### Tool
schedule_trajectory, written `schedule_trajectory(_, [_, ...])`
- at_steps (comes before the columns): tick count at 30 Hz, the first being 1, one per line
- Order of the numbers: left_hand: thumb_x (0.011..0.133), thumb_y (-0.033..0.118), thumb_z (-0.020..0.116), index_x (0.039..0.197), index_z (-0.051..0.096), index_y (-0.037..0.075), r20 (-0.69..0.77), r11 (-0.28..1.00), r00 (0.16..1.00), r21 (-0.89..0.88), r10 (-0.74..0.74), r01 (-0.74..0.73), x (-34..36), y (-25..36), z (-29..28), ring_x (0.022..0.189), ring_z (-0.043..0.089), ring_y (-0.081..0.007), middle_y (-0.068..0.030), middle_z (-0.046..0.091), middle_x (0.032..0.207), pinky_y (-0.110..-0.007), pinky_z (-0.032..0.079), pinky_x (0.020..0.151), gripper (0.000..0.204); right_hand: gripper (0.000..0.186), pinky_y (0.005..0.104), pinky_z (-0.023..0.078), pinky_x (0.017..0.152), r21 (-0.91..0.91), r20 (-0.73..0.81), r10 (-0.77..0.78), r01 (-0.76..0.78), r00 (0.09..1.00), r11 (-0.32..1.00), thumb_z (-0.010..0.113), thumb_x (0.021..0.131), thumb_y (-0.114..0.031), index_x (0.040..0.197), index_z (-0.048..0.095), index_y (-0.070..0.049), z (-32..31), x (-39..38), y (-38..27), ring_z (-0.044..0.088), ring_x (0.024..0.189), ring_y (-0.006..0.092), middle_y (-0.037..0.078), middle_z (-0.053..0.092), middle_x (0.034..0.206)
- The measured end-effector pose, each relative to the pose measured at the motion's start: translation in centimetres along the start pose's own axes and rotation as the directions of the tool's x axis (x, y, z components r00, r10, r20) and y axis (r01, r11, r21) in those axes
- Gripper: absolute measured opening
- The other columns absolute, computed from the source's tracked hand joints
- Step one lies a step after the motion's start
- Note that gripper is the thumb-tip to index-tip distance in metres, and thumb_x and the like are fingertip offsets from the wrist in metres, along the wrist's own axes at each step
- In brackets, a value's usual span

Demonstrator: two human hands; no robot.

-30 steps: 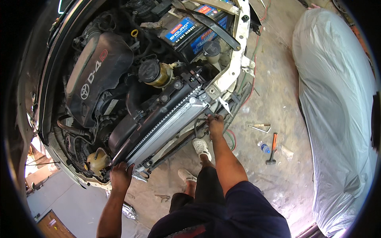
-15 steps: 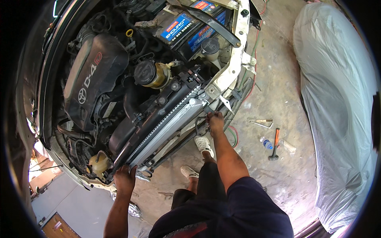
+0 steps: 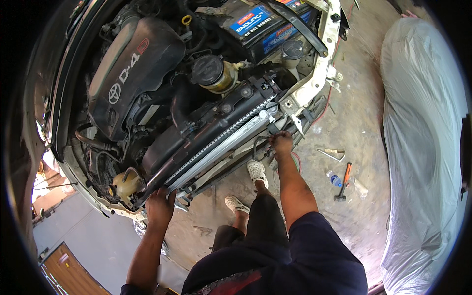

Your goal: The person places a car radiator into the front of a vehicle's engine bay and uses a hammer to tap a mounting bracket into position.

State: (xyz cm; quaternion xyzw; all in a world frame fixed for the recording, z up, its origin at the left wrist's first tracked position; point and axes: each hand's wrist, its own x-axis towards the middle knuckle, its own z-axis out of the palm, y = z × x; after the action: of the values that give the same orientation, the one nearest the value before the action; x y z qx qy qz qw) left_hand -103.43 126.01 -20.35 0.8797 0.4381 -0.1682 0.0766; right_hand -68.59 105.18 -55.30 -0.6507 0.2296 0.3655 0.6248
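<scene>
A silver condenser (image 3: 216, 151) stands slanted along the front of a car's engine bay, just ahead of the black radiator (image 3: 204, 125). My left hand (image 3: 160, 206) is closed over its near left end, with fingers curled over the top. At the far right end, my right hand (image 3: 282, 143) is closed beside a curved black pipe (image 3: 257, 147), under a white metal bracket (image 3: 297, 124). What its fingers pinch is mostly hidden. A yellowish plastic tank (image 3: 125, 185) sits just beyond my left hand.
Behind the radiator are an engine cover (image 3: 135, 73), a black-capped reservoir (image 3: 209, 71) and a battery (image 3: 260, 29). A pale frame member (image 3: 322, 69) runs at right. On the floor lie a hammer (image 3: 344, 183), a plastic bottle (image 3: 334, 178) and an L-shaped tool (image 3: 332, 156). A sheeted bulk (image 3: 418, 123) fills the far right.
The whole engine bay has shifted right and slightly up in the picture as my head moved. Both hands stay at the same ends of the condenser.
</scene>
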Motion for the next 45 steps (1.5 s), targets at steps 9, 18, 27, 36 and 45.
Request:
schedule_trajectory(9, [0.095, 0.034, 0.080, 0.098, 0.073, 0.003, -0.111, 0.997, 0.993, -0.061, 0.034, -0.041, -0.5, 0.2, -0.5, 0.087, 0.074, -0.0435, -0.0219, 0.075, 0.095, -0.053, 0.059, 0.077, 0.032, 0.020, 0.0348, 0.059, 0.063, -0.131, 0.072, 0.045, -0.035, 0.996, 0.991, 0.056, 0.104, -0.002, 0.123, 0.059, -0.006, -1.6, 0.5, -0.4, 0.073, 0.076, 0.0225, 0.011, 0.073, 0.093])
schedule_trajectory(18, [0.092, 0.036, 0.084, 0.122, 0.074, 0.005, -0.021, 0.956, 0.970, -0.176, -0.243, 0.235, -4.8, -5.8, 0.0, 0.096, 0.075, -0.0414, -0.0199, 0.078, 0.111, -0.049, 0.061, 0.083, 0.043, 0.050, 0.0331, 0.059, 0.067, -0.304, 0.147, 0.001, 0.045, 0.989, 0.952, 0.065, 0.101, -0.006, 0.150, 0.051, -0.003, -2.7, -0.2, -1.4, 0.073, 0.085, 0.0219, 0.013, 0.074, 0.110])
schedule_trajectory(27, [0.091, 0.032, 0.086, 0.143, 0.067, 0.010, -0.050, 0.900, 0.928, -0.268, -0.369, 0.344, -10.2, -10.5, 1.8, 0.102, 0.076, -0.0373, -0.0161, 0.073, 0.133, -0.046, 0.061, 0.090, 0.060, 0.054, 0.0497, 0.060, 0.081, -0.823, 0.359, -0.544, 0.532, 0.758, 0.198, 0.079, 0.095, -0.032, 0.133, 0.062, 0.002, -1.3, -0.1, -0.7, 0.076, 0.098, 0.0404, 0.023, 0.076, 0.117])
schedule_trajectory(36, [0.086, 0.035, 0.090, 0.137, 0.065, 0.005, -0.171, 0.894, 0.922, -0.357, -0.347, 0.270, -9.7, -11.2, 4.4, 0.099, 0.074, -0.0412, -0.0180, 0.070, 0.126, -0.049, 0.060, 0.082, 0.064, 0.051, 0.0550, 0.058, 0.087, -0.895, 0.293, -0.534, 0.424, 0.793, 0.139, 0.075, 0.094, -0.042, 0.118, 0.066, 0.002, 0.4, 0.0, -1.4, 0.075, 0.098, 0.0483, 0.026, 0.078, 0.099])
schedule_trajectory(45, [0.086, 0.038, 0.091, 0.126, 0.068, 0.003, -0.211, 0.850, 0.903, -0.466, -0.375, 0.244, -8.6, -11.4, 6.2, 0.083, 0.072, -0.0382, -0.0156, 0.071, 0.111, -0.045, 0.057, 0.071, 0.058, 0.049, 0.0570, 0.055, 0.087, -0.839, 0.264, -0.503, 0.454, 0.823, 0.301, 0.063, 0.100, -0.047, 0.109, 0.071, 0.001, -0.7, 2.0, -0.9, 0.073, 0.095, 0.0504, 0.029, 0.076, 0.098])
